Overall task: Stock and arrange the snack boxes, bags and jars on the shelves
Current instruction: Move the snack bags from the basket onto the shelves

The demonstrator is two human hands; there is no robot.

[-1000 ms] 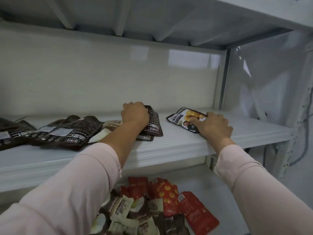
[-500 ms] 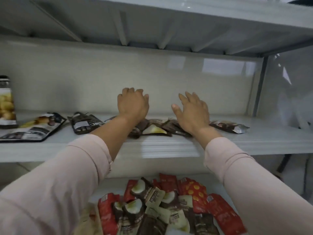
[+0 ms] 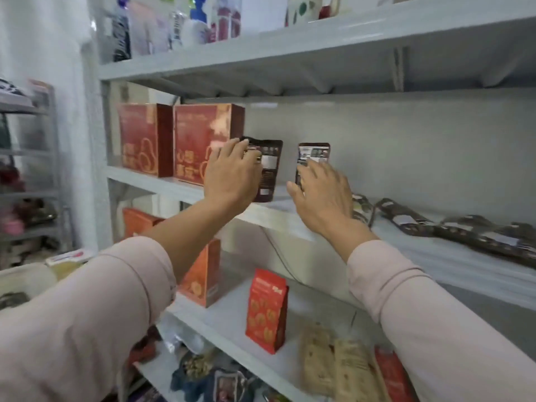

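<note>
Partly hidden left pouch (image 3: 270,169) clamped by left fingers (image 3: 237,150), right pouch (image 3: 314,151) by right fingers (image 3: 314,171)

Shelf (image 3: 185,184): pale grey. On shelf: two boxes (image 3: 139,137), dark red, gold line motifs; left pouch (image 3: 271,169) and right pouch (image 3: 314,153), dark brown, white label panels. Below shelf: orange box (image 3: 203,274); bag (image 3: 265,311), red, orange-yellow round motifs. Sleeves (image 3: 101,300): pale pink.

The pale grey metal shelf (image 3: 150,182) crossing mid-frame carries two dark red cardboard boxes (image 3: 200,140) at centre left, two dark brown foil pouches (image 3: 271,172) standing upright at centre, and flat dark pouches (image 3: 406,224) lying at right.
</note>
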